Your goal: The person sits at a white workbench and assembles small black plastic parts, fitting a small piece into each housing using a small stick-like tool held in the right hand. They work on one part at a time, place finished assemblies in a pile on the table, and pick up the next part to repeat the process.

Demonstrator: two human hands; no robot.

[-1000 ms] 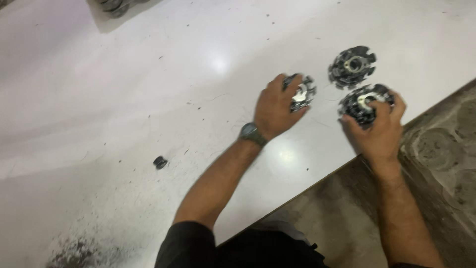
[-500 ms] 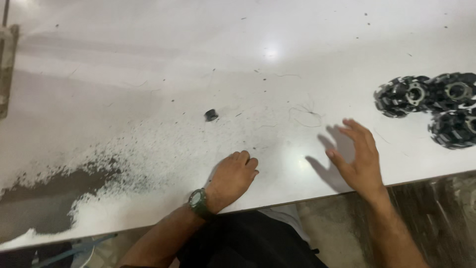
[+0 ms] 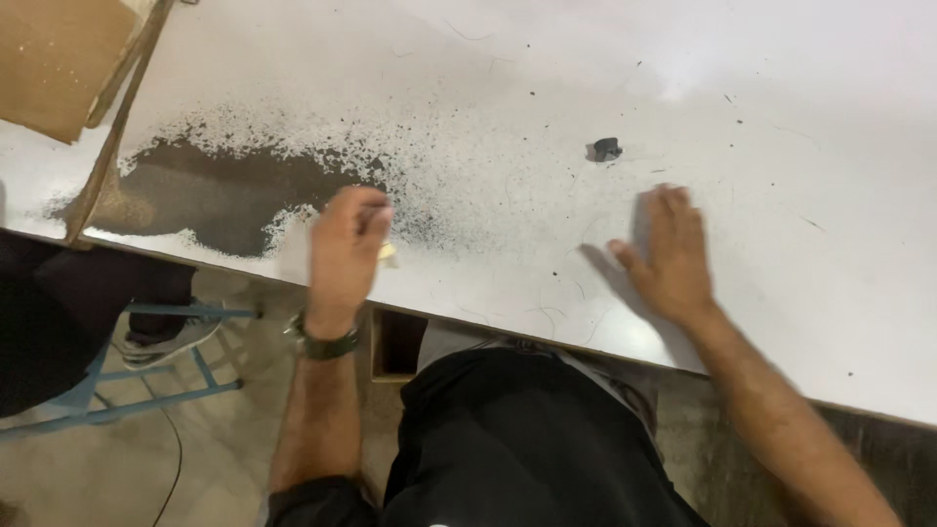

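Observation:
My left hand (image 3: 346, 249), with a watch on its wrist, is over the white table's near edge (image 3: 508, 327), fingers curled around a small pale yellowish object (image 3: 388, 254); it is blurred by motion, and what the object is cannot be told. Just beyond it lies a dark patch of fine black dust (image 3: 234, 190). My right hand (image 3: 669, 256) rests flat and open on the table with fingers spread, holding nothing. A small black piece (image 3: 607, 149) lies on the table beyond my right hand, apart from it.
A brown board with a wooden strip (image 3: 73, 63) sits at the far left corner. Below the table's left edge are a blue metal stool frame (image 3: 146, 390) and another person's dark clothing and shoe (image 3: 161, 337). Scattered black specks cover the tabletop.
The view has swung left; the black round parts are out of sight. My left hand moved left to the dust patch and curled on a small pale object. My right hand stays flat.

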